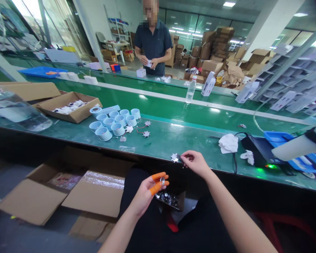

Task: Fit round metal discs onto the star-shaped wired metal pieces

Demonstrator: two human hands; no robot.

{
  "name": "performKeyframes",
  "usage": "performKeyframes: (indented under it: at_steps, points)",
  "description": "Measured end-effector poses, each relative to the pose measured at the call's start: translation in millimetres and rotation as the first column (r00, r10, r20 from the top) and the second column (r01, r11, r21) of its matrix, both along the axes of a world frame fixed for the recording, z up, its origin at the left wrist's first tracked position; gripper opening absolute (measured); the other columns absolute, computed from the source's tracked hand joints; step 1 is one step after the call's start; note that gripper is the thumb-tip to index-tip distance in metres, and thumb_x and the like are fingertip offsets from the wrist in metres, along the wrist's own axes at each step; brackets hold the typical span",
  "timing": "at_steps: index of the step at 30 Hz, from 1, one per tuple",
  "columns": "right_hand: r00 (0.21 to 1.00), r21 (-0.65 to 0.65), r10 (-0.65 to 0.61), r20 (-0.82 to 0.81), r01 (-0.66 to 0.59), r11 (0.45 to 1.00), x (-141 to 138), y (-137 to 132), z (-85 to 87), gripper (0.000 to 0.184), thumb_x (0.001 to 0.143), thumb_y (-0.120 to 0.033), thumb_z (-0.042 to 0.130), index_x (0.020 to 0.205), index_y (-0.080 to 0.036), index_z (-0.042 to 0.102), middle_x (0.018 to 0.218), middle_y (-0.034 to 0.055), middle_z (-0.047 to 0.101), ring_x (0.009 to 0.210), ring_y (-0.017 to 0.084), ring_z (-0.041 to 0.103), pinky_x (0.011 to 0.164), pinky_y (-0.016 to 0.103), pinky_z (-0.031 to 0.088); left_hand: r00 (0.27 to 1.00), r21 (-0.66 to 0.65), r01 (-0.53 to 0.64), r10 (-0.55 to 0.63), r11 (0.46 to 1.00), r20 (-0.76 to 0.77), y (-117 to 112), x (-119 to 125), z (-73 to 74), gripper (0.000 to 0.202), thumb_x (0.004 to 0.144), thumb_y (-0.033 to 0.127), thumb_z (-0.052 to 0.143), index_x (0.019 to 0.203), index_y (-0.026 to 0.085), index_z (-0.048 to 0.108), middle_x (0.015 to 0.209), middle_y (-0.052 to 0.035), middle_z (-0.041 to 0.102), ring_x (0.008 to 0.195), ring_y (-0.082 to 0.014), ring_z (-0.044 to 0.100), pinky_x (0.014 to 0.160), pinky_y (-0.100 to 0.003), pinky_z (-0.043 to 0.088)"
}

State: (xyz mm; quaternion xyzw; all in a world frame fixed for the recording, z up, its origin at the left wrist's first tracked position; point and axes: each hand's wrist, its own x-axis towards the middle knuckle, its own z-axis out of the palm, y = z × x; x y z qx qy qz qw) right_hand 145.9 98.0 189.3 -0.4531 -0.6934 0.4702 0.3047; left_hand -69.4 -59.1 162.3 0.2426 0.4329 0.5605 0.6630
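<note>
Over green bench [158, 144], 12 o'clock: right hand [196, 163], fingers pinched on silver spiked disc [174, 157] at its 9 o'clock; left hand [144, 195], half-closed, gripping metal ring [162, 181].

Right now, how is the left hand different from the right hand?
The left hand wears orange finger cots; the right hand shows none. The left hand sits low over the person's dark lap, while the right hand reaches over the green conveyor belt. The left hand holds a small shiny metal piece; the right hand pinches a small dark piece beside a spiky silver part. Both have bare forearms.
</note>
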Motion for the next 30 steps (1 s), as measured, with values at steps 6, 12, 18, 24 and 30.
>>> performKeyframes:
  at_steps: [6, 12, 18, 24, 30]
  points:
    - [0.990, 0.454, -0.102, 0.096, 0.048, 0.890, -4.9, -16.9, -3.8, 0.018, 0.094, -0.033, 0.061, 0.090, -0.021, 0.072, 0.083, 0.0071, 0.071, 0.063, 0.017, 0.063, 0.058, 0.030, 0.054, 1.000, -0.001, 0.005, -0.005, 1.000, 0.006, -0.5, 0.7, 2.6, 0.047, 0.074, 0.029, 0.088, 0.118, 0.018, 0.075, 0.124, -0.0152, 0.073, 0.106, -0.0262, 0.072, 0.095, -0.035, 0.053]
    - [0.980, 0.637, -0.120, 0.160, -0.010, 0.771, -4.6, -23.3, -11.7, 0.017, 0.098, -0.022, 0.054, 0.098, -0.021, 0.071, 0.093, 0.0073, 0.070, 0.075, 0.018, 0.066, 0.067, 0.029, 0.055, 0.999, 0.006, 0.006, -0.006, 1.000, 0.053, -4.0, 0.5, 5.2, 0.047, 0.075, 0.026, 0.087, 0.118, 0.016, 0.074, 0.123, -0.0155, 0.073, 0.105, -0.0259, 0.072, 0.094, -0.035, 0.053]
    - [0.979, 0.668, -0.143, 0.147, 0.008, 0.744, -4.1, -23.5, -9.8, 0.017, 0.097, -0.021, 0.055, 0.097, -0.021, 0.072, 0.091, 0.0074, 0.072, 0.072, 0.018, 0.066, 0.066, 0.030, 0.054, 0.969, 0.061, 0.011, -0.026, 0.998, 0.247, -10.2, 1.2, 1.5, 0.041, 0.082, 0.020, 0.080, 0.122, 0.015, 0.072, 0.123, -0.0156, 0.073, 0.101, -0.0235, 0.073, 0.091, -0.033, 0.054]
    - [0.903, 0.387, -0.393, -0.171, 0.429, 0.817, 34.0, 11.3, 8.0, 0.023, 0.086, -0.041, 0.073, 0.092, -0.018, 0.074, 0.075, 0.0058, 0.072, 0.054, 0.017, 0.065, 0.053, 0.030, 0.056, 0.892, 0.083, 0.038, -0.071, 0.996, 0.446, -17.7, -2.0, -3.9, 0.046, 0.085, 0.026, 0.076, 0.130, 0.022, 0.068, 0.119, -0.0100, 0.074, 0.096, -0.0181, 0.072, 0.085, -0.028, 0.055]
    - [0.744, 0.069, -0.523, -0.416, 0.599, 0.797, 86.9, 54.0, -7.6, 0.038, 0.069, -0.047, 0.086, 0.087, -0.015, 0.074, 0.057, -0.0002, 0.063, 0.048, 0.013, 0.057, 0.045, 0.025, 0.049, 0.954, -0.014, 0.254, -0.253, 0.967, -0.158, 5.4, 7.8, -48.6, 0.050, 0.087, 0.033, 0.073, 0.132, 0.017, 0.063, 0.120, -0.0160, 0.073, 0.096, -0.0221, 0.073, 0.085, -0.034, 0.057]
